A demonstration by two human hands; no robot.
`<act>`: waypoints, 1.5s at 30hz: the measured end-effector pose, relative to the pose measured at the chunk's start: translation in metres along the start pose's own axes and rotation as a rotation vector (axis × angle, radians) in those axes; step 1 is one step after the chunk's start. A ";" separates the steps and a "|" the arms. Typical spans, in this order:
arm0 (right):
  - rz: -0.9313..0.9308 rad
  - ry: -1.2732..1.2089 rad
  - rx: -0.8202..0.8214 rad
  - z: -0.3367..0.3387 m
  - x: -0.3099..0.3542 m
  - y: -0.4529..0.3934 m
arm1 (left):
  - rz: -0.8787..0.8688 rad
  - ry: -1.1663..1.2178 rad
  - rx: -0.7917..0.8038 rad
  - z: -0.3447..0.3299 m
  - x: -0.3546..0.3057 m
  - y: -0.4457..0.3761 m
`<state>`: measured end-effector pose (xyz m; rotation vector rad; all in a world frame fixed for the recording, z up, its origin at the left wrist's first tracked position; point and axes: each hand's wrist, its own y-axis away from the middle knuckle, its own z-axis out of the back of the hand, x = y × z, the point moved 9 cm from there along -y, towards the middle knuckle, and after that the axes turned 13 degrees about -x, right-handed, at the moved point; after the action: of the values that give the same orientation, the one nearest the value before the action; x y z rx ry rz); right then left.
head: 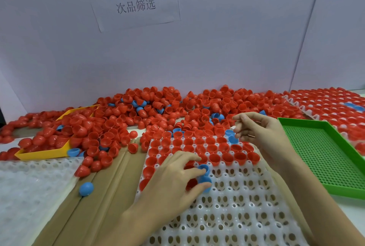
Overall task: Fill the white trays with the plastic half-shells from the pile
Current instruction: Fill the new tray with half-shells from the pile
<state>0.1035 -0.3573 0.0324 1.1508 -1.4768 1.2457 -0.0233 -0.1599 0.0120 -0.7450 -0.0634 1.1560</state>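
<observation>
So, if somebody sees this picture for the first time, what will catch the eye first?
Probably the big pile of red half-shells along the back wall. Next, the white tray in front, its far rows already filled with red shells, where the left hand holds blue shells. A green tray lies on the right.

Two bare forearms enter from the lower edge of the frame, neither with any sleeve in view. The left hand [177, 176] and the right hand [260, 133] carry no gloves, rings or watch. Fingernails are short and unpainted where they show.
</observation>
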 end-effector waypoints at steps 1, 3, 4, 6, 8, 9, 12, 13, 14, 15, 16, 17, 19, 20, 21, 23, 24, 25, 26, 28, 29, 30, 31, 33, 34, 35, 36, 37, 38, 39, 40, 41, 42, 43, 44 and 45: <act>-0.009 0.005 -0.016 0.002 -0.002 -0.001 | 0.048 0.027 0.005 -0.003 0.004 0.000; -0.024 0.014 -0.029 0.004 -0.006 -0.003 | 0.133 0.097 0.014 -0.005 0.012 -0.001; -0.032 0.012 -0.032 0.004 -0.007 -0.003 | 0.161 0.122 0.024 -0.004 0.015 -0.004; -0.042 0.012 -0.041 0.005 -0.010 -0.004 | 0.177 0.131 0.026 0.001 0.017 -0.014; -0.045 0.012 -0.053 0.007 -0.011 -0.006 | 0.188 0.156 0.004 0.010 0.017 -0.031; -0.047 0.006 -0.056 0.008 -0.011 -0.007 | 0.190 0.184 -0.009 0.013 0.016 -0.043; -0.042 0.008 -0.045 0.007 -0.011 -0.007 | 0.139 0.158 -0.054 0.016 0.017 -0.090; -0.036 0.010 -0.036 0.005 -0.011 -0.007 | 0.107 0.101 -0.069 0.012 0.019 -0.108; -0.032 0.012 -0.028 0.004 -0.011 -0.007 | 0.079 0.030 -0.067 0.005 0.023 -0.125; -0.030 0.014 -0.021 0.003 -0.012 -0.006 | 0.062 -0.046 -0.034 -0.005 0.028 -0.140; -0.030 0.015 -0.017 0.002 -0.012 -0.006 | 0.045 -0.129 0.033 -0.018 0.034 -0.153; -0.029 0.015 -0.014 0.001 -0.013 -0.006 | 0.014 -0.224 0.124 -0.033 0.041 -0.162; -0.030 0.009 -0.012 0.001 -0.014 -0.005 | -0.082 -0.368 0.330 -0.063 0.054 -0.171; -0.030 0.007 -0.008 0.001 -0.014 -0.006 | -0.111 -0.388 0.418 -0.074 0.061 -0.171; -0.028 0.005 -0.002 0.001 -0.014 -0.006 | -0.116 -0.384 0.475 -0.083 0.067 -0.170; -0.021 0.004 0.014 0.000 -0.014 -0.006 | -0.110 -0.375 0.470 -0.092 0.077 -0.170; -0.018 0.008 0.018 -0.001 -0.014 -0.006 | -0.111 -0.378 0.432 -0.094 0.080 -0.171; -0.017 0.015 0.019 -0.002 -0.015 -0.006 | -0.108 -0.379 0.392 -0.094 0.083 -0.173; -0.016 0.021 0.017 -0.002 -0.016 -0.006 | -0.099 -0.370 0.359 -0.092 0.086 -0.175; -0.020 0.028 0.013 -0.002 -0.017 -0.007 | -0.062 -0.307 0.287 -0.080 0.089 -0.179; -0.023 0.028 0.013 -0.002 -0.017 -0.007 | -0.028 -0.259 0.234 -0.070 0.091 -0.180; -0.026 0.023 0.012 -0.001 -0.017 -0.006 | 0.003 -0.208 0.167 -0.058 0.092 -0.181; -0.030 0.015 0.009 0.000 -0.017 -0.007 | 0.029 -0.151 0.099 -0.046 0.091 -0.180; -0.036 0.003 0.004 0.001 -0.016 -0.007 | 0.074 0.017 -0.006 -0.020 0.085 -0.171; -0.034 0.007 0.013 0.001 -0.015 -0.007 | 0.102 0.137 -0.043 -0.006 0.080 -0.165; -0.034 0.021 0.037 -0.001 -0.014 -0.006 | 0.140 0.266 -0.067 0.007 0.076 -0.156; -0.034 0.040 0.075 -0.004 -0.012 -0.004 | 0.181 0.380 -0.082 0.018 0.071 -0.146; -0.033 0.056 0.123 -0.009 -0.011 -0.001 | 0.215 0.466 -0.093 0.029 0.065 -0.135; -0.024 0.064 0.179 -0.016 -0.008 0.003 | 0.242 0.527 -0.111 0.038 0.060 -0.122; -0.002 0.062 0.230 -0.023 -0.005 0.007 | 0.267 0.578 -0.133 0.044 0.055 -0.109; 0.033 0.052 0.272 -0.028 -0.001 0.011 | 0.289 0.624 -0.153 0.050 0.049 -0.097; 0.071 0.036 0.311 -0.034 0.004 0.015 | 0.307 0.668 -0.166 0.053 0.044 -0.085; 0.095 0.018 0.358 -0.039 0.008 0.019 | 0.319 0.710 -0.167 0.054 0.038 -0.073; 0.100 0.011 0.416 -0.044 0.011 0.024 | 0.324 0.747 -0.156 0.053 0.032 -0.064; 0.092 0.024 0.476 -0.049 0.011 0.030 | 0.315 0.769 -0.135 0.050 0.025 -0.056; 0.086 0.057 0.523 -0.053 0.010 0.035 | 0.296 0.768 -0.118 0.046 0.019 -0.050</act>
<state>0.0697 -0.3032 0.0417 1.3780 -1.1986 1.7758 0.0059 -0.1306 0.0693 -1.2918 0.6436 1.0779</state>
